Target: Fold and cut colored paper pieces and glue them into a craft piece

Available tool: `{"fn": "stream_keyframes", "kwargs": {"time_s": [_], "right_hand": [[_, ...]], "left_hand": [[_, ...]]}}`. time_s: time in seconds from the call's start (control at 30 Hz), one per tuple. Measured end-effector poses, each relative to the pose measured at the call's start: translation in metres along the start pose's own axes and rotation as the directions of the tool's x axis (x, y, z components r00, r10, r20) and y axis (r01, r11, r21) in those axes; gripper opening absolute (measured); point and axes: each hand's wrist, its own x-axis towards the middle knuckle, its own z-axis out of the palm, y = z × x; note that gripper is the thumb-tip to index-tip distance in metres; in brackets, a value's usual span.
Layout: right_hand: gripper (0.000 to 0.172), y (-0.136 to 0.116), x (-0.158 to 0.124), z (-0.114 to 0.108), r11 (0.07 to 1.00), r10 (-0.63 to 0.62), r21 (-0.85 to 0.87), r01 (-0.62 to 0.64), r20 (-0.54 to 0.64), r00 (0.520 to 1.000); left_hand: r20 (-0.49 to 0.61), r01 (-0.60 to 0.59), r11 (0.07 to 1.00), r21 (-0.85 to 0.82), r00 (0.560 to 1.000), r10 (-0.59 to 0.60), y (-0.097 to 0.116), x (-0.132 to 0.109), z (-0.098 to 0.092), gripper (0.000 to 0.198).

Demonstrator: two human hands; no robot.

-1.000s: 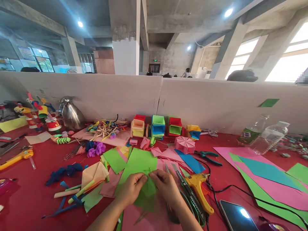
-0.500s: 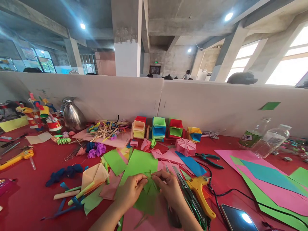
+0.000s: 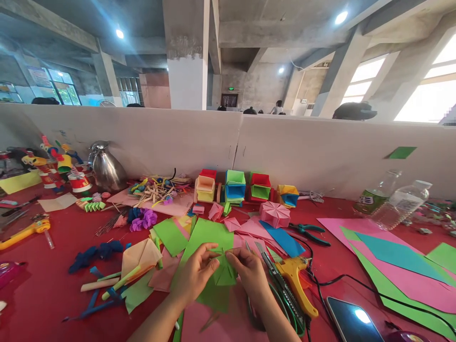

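Between my hands hangs a small green piece of folded paper (image 3: 225,274), with crease lines running down it. My right hand (image 3: 251,273) pinches its upper edge between thumb and fingers. On the other side, my left hand (image 3: 197,275) is beside the paper with thumb and fingers parted, and no grip on it shows. Below both hands lie a larger green sheet (image 3: 206,232) and a pink sheet (image 3: 223,325). Close to my right hand are a utility knife (image 3: 283,285), green-handled scissors (image 3: 281,304) partly covered by my forearm, and a yellow glue gun (image 3: 297,285).
Folded paper boxes (image 3: 235,185) stand along the white partition (image 3: 171,137). A metal jug (image 3: 107,166) is at back left. Paper scraps and rolled strips (image 3: 119,285) lie left. At right are a phone (image 3: 352,320), a black cable (image 3: 356,278), plastic bottles (image 3: 402,204) and coloured sheets (image 3: 402,261).
My left thumb and fingers have parted from a pinch, and that hand has turned slightly away from the green paper. My right hand keeps its pinch.
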Motion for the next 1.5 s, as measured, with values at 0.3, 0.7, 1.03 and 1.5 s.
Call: {"fn": "stream_keyframes", "kwargs": {"time_s": [0.3, 0.7, 1.03, 1.5], "right_hand": [[0.019, -0.025, -0.005, -0.009, 0.987, -0.150, -0.028, 0.158, 0.188, 0.971], [0.022, -0.008, 0.000, -0.003, 0.999, -0.041, 0.003, 0.041, 0.003, 0.999], [0.018, -0.013, -0.002, 0.001, 0.997, 0.017, 0.071, -0.021, 0.054, 0.998], [0.007, -0.014, -0.009, 0.011, 0.993, -0.098, -0.076, 0.089, -0.117, 0.988]], "left_hand": [[-0.024, 0.169, 0.929, -0.328, 0.982, -0.188, -0.007, 0.008, -0.001, 0.048], [0.139, 0.162, 0.921, -0.353, 0.983, -0.120, 0.003, 0.000, 0.003, 0.048], [0.059, 0.207, 0.956, -0.208, 0.978, -0.199, -0.006, 0.005, 0.004, 0.026], [-0.033, -0.105, 0.989, 0.103, 0.994, 0.109, 0.007, -0.013, 0.014, 0.019]]}}
